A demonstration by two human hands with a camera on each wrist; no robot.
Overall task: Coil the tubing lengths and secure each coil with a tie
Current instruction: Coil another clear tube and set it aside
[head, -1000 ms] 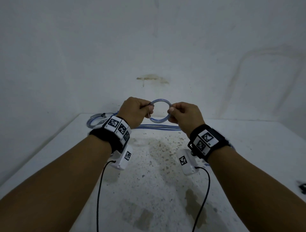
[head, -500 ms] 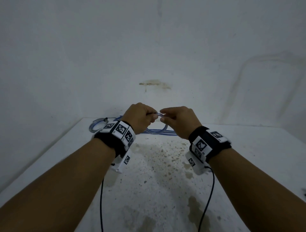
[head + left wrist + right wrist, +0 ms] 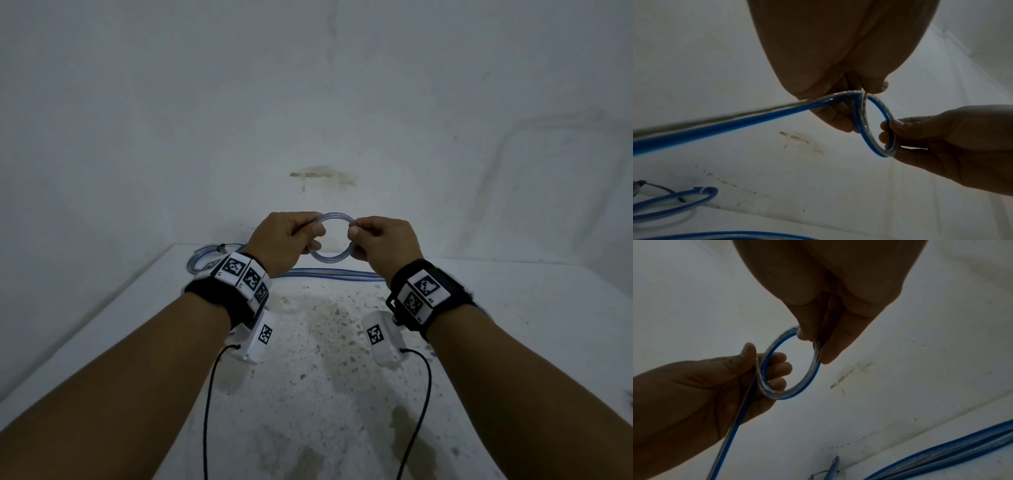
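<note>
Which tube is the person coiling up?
Look above the stained white table, where the left hand and right hand meet. Both grip one small ring of clear, blue-striped tubing. It alone is lifted; the other tubing lies on the table.

Dim, flat light all round, with a cool grey cast. Wrist views are dark and grainy, hands in shadow. Edges bend and blur.

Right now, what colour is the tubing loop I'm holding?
The loop is clear with a blue stripe, showing best in the left wrist view.
</note>
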